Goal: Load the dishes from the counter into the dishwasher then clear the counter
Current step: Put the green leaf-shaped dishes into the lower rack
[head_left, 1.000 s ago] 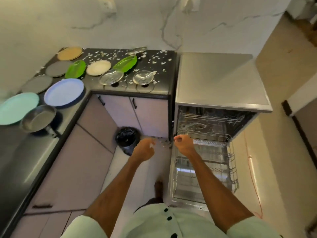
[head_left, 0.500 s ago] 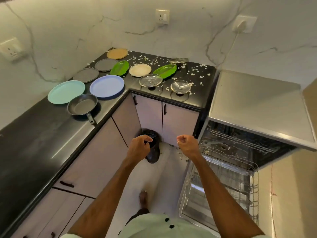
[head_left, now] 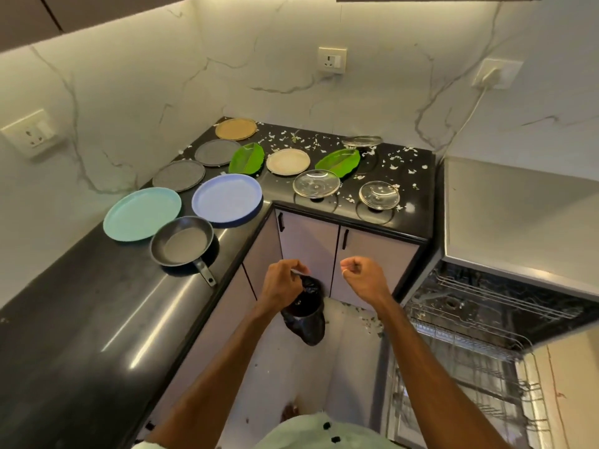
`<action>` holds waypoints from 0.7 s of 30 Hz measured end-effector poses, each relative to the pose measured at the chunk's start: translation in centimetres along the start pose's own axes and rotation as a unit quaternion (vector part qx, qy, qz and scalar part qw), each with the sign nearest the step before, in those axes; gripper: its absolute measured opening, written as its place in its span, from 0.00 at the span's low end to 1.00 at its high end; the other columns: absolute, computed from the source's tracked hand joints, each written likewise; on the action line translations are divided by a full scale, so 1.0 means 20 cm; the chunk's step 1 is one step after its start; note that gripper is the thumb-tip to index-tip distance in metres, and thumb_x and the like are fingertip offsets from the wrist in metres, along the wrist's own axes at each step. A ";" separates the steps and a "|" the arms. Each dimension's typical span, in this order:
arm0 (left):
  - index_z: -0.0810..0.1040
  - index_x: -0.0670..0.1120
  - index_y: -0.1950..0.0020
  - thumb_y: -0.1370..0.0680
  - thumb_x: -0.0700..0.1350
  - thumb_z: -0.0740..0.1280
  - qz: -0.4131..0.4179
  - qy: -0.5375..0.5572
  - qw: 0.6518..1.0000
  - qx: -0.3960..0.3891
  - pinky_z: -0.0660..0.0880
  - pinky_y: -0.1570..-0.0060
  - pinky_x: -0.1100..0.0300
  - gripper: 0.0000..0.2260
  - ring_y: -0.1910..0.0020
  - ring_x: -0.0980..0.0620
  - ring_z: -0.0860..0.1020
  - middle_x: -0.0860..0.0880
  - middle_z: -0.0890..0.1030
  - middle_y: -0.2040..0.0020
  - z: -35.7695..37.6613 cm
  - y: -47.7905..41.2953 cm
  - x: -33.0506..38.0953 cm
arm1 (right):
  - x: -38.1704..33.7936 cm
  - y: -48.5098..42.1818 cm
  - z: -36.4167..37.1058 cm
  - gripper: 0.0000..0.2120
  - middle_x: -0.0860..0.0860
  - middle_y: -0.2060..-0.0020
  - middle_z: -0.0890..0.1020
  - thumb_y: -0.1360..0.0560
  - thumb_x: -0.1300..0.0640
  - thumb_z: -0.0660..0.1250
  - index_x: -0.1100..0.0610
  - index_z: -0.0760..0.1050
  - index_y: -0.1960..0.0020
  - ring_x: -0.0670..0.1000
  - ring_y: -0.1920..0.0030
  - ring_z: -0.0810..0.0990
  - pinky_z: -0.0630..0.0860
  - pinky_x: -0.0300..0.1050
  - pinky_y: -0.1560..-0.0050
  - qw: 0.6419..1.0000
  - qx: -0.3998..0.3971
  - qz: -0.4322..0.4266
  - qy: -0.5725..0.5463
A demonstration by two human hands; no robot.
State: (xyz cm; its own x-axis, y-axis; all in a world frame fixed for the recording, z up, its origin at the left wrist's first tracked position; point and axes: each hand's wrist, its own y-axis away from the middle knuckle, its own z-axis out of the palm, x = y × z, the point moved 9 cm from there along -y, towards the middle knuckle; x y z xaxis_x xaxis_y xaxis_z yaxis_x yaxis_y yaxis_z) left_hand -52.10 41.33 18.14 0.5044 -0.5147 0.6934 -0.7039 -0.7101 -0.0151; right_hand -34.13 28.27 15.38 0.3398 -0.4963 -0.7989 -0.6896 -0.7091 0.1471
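Observation:
Dishes lie on the black L-shaped counter (head_left: pixel 81 319): a teal plate (head_left: pixel 142 213), a blue plate (head_left: pixel 227 197), a dark frying pan (head_left: pixel 181 241), two grey plates (head_left: pixel 179 175), a tan plate (head_left: pixel 236 129), a cream plate (head_left: pixel 287 161), two green leaf-shaped plates (head_left: pixel 246 158) and three glass lids (head_left: pixel 316 183). At the right the dishwasher (head_left: pixel 518 215) is open, its wire racks (head_left: pixel 470 319) pulled out. My left hand (head_left: pixel 282 283) and right hand (head_left: pixel 364 277) hover over the floor below the counter corner, fingers curled, with nothing seen in them.
A bin lined with a black bag (head_left: pixel 304 312) stands on the floor by the cabinet doors, partly behind my left hand. White scraps (head_left: pixel 395 160) litter the back right of the counter and the floor near the dishwasher. A plug and cable (head_left: pixel 492 76) hang on the wall.
The view has swung left and up from the dishwasher toward the counter. Both hands stay raised in front of me with curled fingers, now slightly wider apart.

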 end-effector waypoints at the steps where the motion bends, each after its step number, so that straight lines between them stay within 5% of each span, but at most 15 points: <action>1: 0.85 0.46 0.50 0.25 0.31 0.70 0.003 0.001 1.000 -0.008 0.82 0.48 0.59 0.11 0.54 0.57 0.82 0.51 0.85 0.51 -0.02 -0.02 -0.02 | -0.03 -0.02 0.01 0.10 0.52 0.51 0.86 0.23 0.62 0.70 0.58 0.83 0.43 0.48 0.52 0.82 0.75 0.39 0.47 1.000 0.003 0.002 0.000; 5: 0.84 0.51 0.50 0.24 0.35 0.71 0.028 -0.010 1.000 0.003 0.79 0.43 0.65 0.11 0.48 0.59 0.81 0.52 0.84 0.47 -0.10 -0.08 -0.12 | -0.14 -0.09 0.11 0.09 0.52 0.51 0.86 0.23 0.62 0.70 0.57 0.83 0.44 0.48 0.52 0.83 0.75 0.36 0.50 1.000 0.000 -0.013 0.006; 12: 0.85 0.46 0.49 0.22 0.35 0.69 -0.007 0.021 1.000 0.007 0.76 0.55 0.74 0.08 0.51 0.56 0.82 0.51 0.84 0.49 -0.24 -0.16 -0.24 | -0.33 -0.27 0.30 0.09 0.53 0.51 0.86 0.23 0.63 0.70 0.59 0.83 0.43 0.48 0.52 0.83 0.75 0.33 0.52 0.999 -0.032 -0.034 0.017; 16: 0.86 0.43 0.48 0.22 0.33 0.65 -0.028 0.004 1.000 0.006 0.73 0.59 0.78 0.11 0.56 0.59 0.80 0.49 0.85 0.48 -0.31 -0.25 -0.33 | -0.41 -0.42 0.37 0.09 0.50 0.50 0.85 0.22 0.61 0.70 0.57 0.82 0.42 0.47 0.50 0.82 0.80 0.42 0.45 0.999 -0.042 -0.030 -0.006; 21: 0.86 0.44 0.47 0.22 0.35 0.66 -0.055 0.014 0.998 0.002 0.71 0.58 0.80 0.10 0.50 0.57 0.81 0.51 0.85 0.49 -0.39 -0.44 -0.44 | -0.47 -0.71 0.37 0.10 0.50 0.50 0.85 0.22 0.63 0.70 0.57 0.82 0.42 0.47 0.49 0.82 0.77 0.40 0.46 0.999 -0.028 -0.020 -0.030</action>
State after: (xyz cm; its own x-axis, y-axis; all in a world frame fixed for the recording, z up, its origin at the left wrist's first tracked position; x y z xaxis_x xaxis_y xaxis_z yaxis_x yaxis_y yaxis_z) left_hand -54.21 55.90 17.90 0.5648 -0.4191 0.7109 -0.6424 -0.7640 0.0600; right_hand -32.17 46.67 16.43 0.3264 -0.4372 -0.8380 -0.6388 -0.7555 0.1454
